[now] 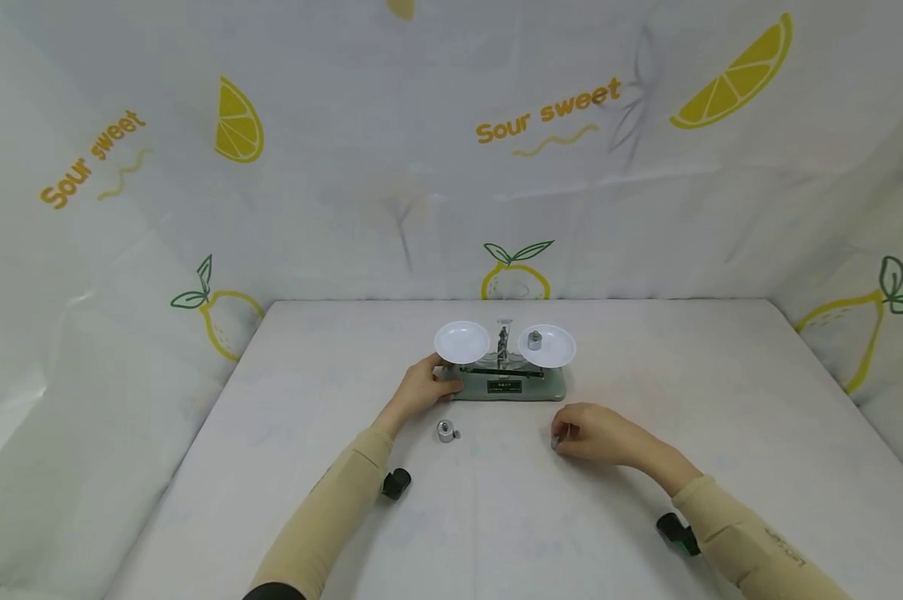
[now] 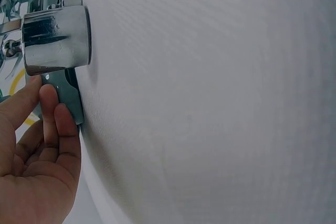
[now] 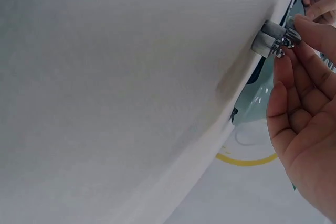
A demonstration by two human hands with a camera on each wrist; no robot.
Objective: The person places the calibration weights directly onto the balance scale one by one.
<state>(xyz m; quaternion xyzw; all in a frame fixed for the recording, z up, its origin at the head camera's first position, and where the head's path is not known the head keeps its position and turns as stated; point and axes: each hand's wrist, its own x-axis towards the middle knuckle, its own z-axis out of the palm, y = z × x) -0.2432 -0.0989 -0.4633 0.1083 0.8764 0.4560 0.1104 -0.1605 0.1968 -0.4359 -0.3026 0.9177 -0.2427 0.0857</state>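
A balance scale [image 1: 505, 387] with a green base and two white pans stands toward the back of the table. My left hand [image 1: 421, 386] grips the left end of its base, also visible in the left wrist view beside a chrome weight [image 2: 58, 45]. A metal weight [image 1: 534, 340] sits in the right pan [image 1: 559, 350]; the left pan [image 1: 462, 342] holds nothing visible. In front and to the right of the scale, my right hand [image 1: 597, 433] pinches a small metal weight [image 1: 555, 442] low over the table. Its fingers partly hide the weight.
A knobbed cylindrical weight [image 1: 445, 430] stands on the white table [image 1: 481, 517] in front of the scale, a much smaller one [image 1: 457, 434] right beside it. White cloth [image 1: 391, 208] printed with lemons hangs behind and at both sides.
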